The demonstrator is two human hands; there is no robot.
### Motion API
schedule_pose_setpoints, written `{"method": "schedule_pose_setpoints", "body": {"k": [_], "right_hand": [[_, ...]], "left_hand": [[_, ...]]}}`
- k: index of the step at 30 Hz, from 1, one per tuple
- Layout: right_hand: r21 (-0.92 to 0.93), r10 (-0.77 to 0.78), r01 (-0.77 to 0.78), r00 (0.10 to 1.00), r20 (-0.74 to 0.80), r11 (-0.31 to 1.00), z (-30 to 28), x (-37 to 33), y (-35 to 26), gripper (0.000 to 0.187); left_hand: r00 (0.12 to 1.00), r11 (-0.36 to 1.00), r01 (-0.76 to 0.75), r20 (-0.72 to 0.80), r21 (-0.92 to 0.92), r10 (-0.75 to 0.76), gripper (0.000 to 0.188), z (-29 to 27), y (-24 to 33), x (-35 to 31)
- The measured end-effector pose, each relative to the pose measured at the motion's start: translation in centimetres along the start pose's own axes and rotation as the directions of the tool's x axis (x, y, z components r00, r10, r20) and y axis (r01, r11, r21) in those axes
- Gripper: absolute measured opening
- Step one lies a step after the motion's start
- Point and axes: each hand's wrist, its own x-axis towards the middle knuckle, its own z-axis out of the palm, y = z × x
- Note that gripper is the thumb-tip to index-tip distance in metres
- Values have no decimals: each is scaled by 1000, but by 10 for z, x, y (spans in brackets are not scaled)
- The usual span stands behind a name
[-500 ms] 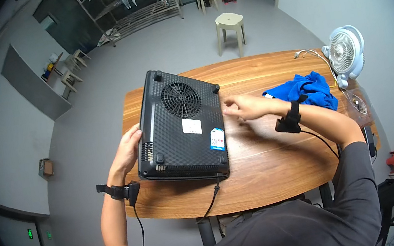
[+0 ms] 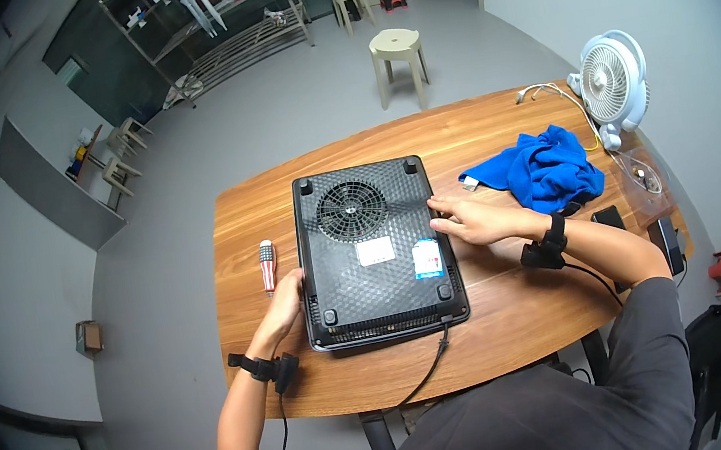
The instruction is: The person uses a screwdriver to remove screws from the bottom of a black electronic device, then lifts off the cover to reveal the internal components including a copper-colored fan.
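A black induction cooker [image 2: 344, 273] lies upside down on the wooden table, its round fan grille, rubber feet and two labels facing up. My left hand [image 2: 285, 306] grips its left edge near the front corner; part of the fingers is hidden by the casing. On the opposite side, my right hand [image 2: 472, 218] holds the right edge with the fingertips on the rim. A power cord [image 2: 438, 360] runs from the cooker's front edge toward me. Left of the cooker lies a screwdriver [image 2: 268, 264] with a red, white and dark handle.
A blue cloth [image 2: 544, 169] is bunched on the table's right half. Behind it stand a white fan [image 2: 613, 82] and a white cable [image 2: 576, 96]. A clear plastic bag [image 2: 647, 187] and dark boxes [image 2: 666, 244] lie at the right edge. A stool [image 2: 396, 43] stands beyond the table.
The induction cooker has gone from tilted up to lying flat, uncovering the screwdriver. My right hand has come onto its right edge. The view has shifted a little.
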Motion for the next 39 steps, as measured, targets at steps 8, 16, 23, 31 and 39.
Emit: {"method": "schedule_pose_setpoints", "body": {"k": [8, 16, 23, 31, 39], "right_hand": [[-90, 33, -34, 999, -16, 995, -13, -1, -29, 77], [-27, 152, -154, 987, -50, 988, -7, -2, -45, 89], [7, 196, -196, 975, -106, 981, 9, -6, -55, 98], [49, 211, -207, 973, -93, 977, 11, -13, -56, 99], [-6, 170, -172, 977, -128, 985, 13, -12, -56, 100]], "left_hand": [[995, 823, -24, -64, 568, 73, 80, 10, 27, -16], [977, 657, -69, -81, 751, 196, 81, 23, 45, -22], [981, 779, -13, -143, 626, 131, 87, 30, 50, -26], [962, 518, -175, 32, 837, 272, 76, 25, 38, -23], [982, 733, 57, -169, 678, 80, 72, 36, 72, -40]]}}
